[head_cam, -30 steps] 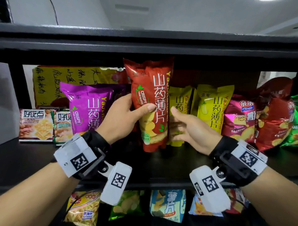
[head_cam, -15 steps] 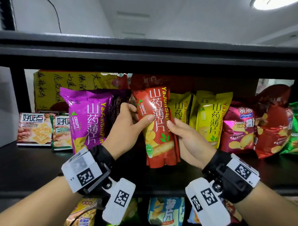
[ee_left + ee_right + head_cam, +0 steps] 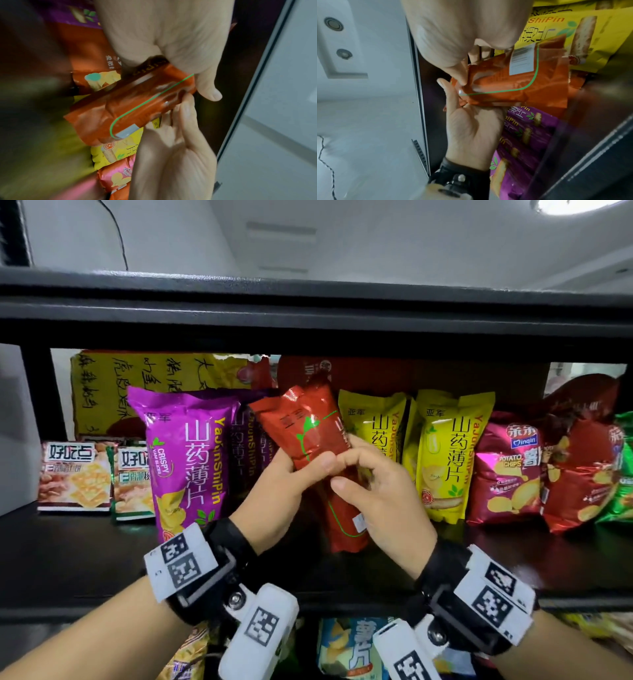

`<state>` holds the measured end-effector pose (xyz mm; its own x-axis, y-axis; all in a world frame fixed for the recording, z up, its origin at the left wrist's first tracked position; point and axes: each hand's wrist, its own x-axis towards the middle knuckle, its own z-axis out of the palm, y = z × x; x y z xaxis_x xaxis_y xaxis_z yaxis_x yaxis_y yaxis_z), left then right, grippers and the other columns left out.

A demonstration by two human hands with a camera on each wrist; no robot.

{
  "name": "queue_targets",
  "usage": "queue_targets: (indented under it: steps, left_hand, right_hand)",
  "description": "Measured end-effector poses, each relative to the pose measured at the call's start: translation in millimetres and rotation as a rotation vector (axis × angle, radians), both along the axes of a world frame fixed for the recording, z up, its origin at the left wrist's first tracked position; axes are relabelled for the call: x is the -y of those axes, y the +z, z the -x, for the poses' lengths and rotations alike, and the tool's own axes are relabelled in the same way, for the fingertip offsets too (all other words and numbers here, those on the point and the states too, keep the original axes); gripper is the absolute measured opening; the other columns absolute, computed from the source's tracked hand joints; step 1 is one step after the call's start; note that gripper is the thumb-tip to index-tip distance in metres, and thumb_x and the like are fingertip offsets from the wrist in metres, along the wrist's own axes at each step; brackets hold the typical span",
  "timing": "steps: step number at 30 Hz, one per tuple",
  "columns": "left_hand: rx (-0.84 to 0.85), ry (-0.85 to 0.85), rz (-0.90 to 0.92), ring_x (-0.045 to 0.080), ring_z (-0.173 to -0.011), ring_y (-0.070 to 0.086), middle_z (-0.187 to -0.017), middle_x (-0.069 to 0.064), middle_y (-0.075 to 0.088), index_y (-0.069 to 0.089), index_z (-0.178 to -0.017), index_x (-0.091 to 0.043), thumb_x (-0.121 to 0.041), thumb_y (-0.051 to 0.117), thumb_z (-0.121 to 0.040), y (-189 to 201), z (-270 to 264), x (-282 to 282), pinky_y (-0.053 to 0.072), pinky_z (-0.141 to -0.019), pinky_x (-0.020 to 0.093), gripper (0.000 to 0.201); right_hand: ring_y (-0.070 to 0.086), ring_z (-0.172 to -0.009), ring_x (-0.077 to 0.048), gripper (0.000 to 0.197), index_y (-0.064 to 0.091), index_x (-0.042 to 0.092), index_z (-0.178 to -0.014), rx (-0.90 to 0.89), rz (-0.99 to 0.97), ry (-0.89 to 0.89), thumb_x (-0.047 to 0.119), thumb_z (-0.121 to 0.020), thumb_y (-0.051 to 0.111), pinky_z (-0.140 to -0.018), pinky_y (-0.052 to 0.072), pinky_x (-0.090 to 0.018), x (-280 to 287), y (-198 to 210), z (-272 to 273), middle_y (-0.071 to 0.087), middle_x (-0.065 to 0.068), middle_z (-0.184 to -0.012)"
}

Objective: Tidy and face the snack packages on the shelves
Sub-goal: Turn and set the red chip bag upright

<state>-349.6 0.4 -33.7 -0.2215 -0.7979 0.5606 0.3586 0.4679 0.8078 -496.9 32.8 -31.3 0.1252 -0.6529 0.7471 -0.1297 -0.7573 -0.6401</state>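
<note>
A red yam-crisp bag (image 3: 308, 436) is held in front of the middle shelf row, top tilted left, its plain back with a green line and a barcode label facing me. My left hand (image 3: 291, 474) grips its left edge, thumb across the near face. My right hand (image 3: 346, 474) pinches the right edge, and its fingertips meet the left thumb. The left wrist view shows the red bag (image 3: 130, 105) between left hand (image 3: 171, 60) and right hand (image 3: 171, 142). In the right wrist view the red bag (image 3: 513, 83) sits under my right hand (image 3: 462, 65).
On the black shelf (image 3: 68, 553) a purple bag (image 3: 188, 460) stands left of the hands, with two yellow bags (image 3: 448, 453), a pink chip bag (image 3: 507, 474) and another red bag (image 3: 579, 474) on the right. Cracker boxes (image 3: 73, 474) lie far left. The shelf board above (image 3: 308, 309) hangs low.
The red bag has been turned from front-facing and upright to back-facing and tilted left. Both hands have closed in on it, the right hand going from touching beside it to pinching it.
</note>
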Motion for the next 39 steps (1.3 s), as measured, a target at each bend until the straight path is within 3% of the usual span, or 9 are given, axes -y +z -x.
queue_targets:
  steps: [5, 10, 16, 20, 23, 26, 30, 34, 39]
  left_hand:
    - [-0.174, -0.135, -0.082, 0.024, -0.092, 0.073, -0.101, 0.014, 0.076, 0.072, -0.108, -0.004, -0.006, 0.066, -0.078, 2, -8, 4, 0.060, -0.080, 0.035, 0.031]
    - [-0.246, -0.135, -0.146, 0.027, -0.095, 0.073, -0.104, 0.016, 0.075, 0.072, -0.108, -0.005, -0.004, 0.062, -0.077, -2, -13, 5, 0.060, -0.079, 0.039, 0.033]
    - [-0.191, 0.155, -0.070, 0.036, -0.108, 0.066, -0.117, 0.024, 0.067, 0.056, -0.127, 0.004, 0.008, 0.064, -0.084, -2, -4, 1, 0.051, -0.102, 0.051, 0.044]
    - [-0.124, 0.202, -0.017, 0.019, -0.107, 0.070, -0.121, 0.011, 0.068, 0.048, -0.131, -0.019, -0.013, 0.073, -0.081, -8, 1, -5, 0.059, -0.082, 0.029, 0.056]
    - [0.029, 0.185, 0.034, 0.014, -0.122, 0.062, -0.130, -0.001, 0.065, 0.047, -0.138, -0.033, -0.052, 0.061, -0.081, -13, 3, -14, 0.052, -0.095, 0.031, 0.062]
    - [0.161, 0.204, 0.091, 0.000, -0.123, 0.057, -0.135, -0.014, 0.062, 0.042, -0.147, -0.034, -0.068, 0.049, -0.079, -10, 0, -23, 0.049, -0.092, 0.020, 0.077]
    - [0.200, 0.282, 0.029, 0.005, -0.106, 0.062, -0.133, 0.007, 0.053, 0.048, -0.136, -0.021, -0.042, 0.064, -0.083, -3, -3, -29, 0.053, -0.068, 0.011, 0.058]
    - [0.341, 0.512, 0.023, -0.001, -0.115, 0.051, -0.125, -0.009, 0.049, 0.036, -0.139, -0.017, -0.003, 0.080, -0.081, -4, -9, -20, 0.049, -0.093, 0.017, 0.074]
    - [0.542, 0.565, -0.039, 0.012, -0.107, 0.065, -0.117, -0.008, 0.063, 0.029, -0.140, -0.024, -0.011, 0.086, -0.075, -4, -15, 3, 0.052, -0.102, 0.041, 0.087]
  right_hand:
    - [0.057, -0.126, -0.005, 0.047, 0.073, 0.023, -0.065, 0.166, -0.125, 0.178, -0.013, -0.084, 0.050, -0.090, 0.053, -0.023, -5, -2, 0, 0.064, 0.012, -0.131]
    - [0.059, -0.124, -0.009, 0.062, 0.074, 0.021, -0.064, 0.262, -0.145, 0.147, -0.025, -0.084, 0.038, -0.102, 0.052, -0.043, -6, 0, 0, 0.071, 0.004, -0.122]
    - [0.040, -0.138, 0.000, 0.072, 0.064, 0.026, -0.130, -0.040, -0.158, -0.090, -0.020, -0.078, 0.043, -0.117, 0.036, -0.032, -14, -3, -16, 0.052, 0.008, -0.145]
    - [0.049, -0.129, -0.005, 0.084, 0.040, 0.030, -0.148, -0.168, -0.273, -0.045, 0.009, -0.069, 0.056, -0.108, 0.043, -0.023, -10, 0, -23, 0.051, 0.013, -0.142]
    - [0.065, -0.108, -0.018, 0.066, 0.055, 0.029, -0.127, -0.048, -0.344, 0.034, 0.018, -0.063, 0.064, -0.095, 0.054, -0.032, 1, 6, -23, 0.070, 0.004, -0.116]
    - [0.070, -0.101, -0.012, 0.057, 0.059, 0.024, -0.122, 0.081, -0.403, 0.105, 0.020, -0.067, 0.075, -0.089, 0.055, -0.026, 15, 14, -17, 0.074, 0.003, -0.108]
    - [0.072, -0.099, -0.026, 0.034, 0.063, 0.011, -0.116, 0.184, -0.546, 0.093, 0.008, -0.083, 0.074, -0.088, 0.058, -0.039, 36, 18, -6, 0.075, -0.011, -0.107]
    - [0.068, -0.109, -0.034, 0.039, 0.059, 0.002, -0.124, 0.143, -0.624, 0.088, -0.001, -0.087, 0.069, -0.100, 0.052, -0.050, 49, 14, -10, 0.071, -0.018, -0.116]
    - [0.068, -0.098, -0.031, 0.029, 0.062, -0.007, -0.116, 0.094, -0.647, 0.114, -0.010, -0.088, 0.056, -0.095, 0.054, -0.044, 57, 22, -22, 0.069, -0.024, -0.116]
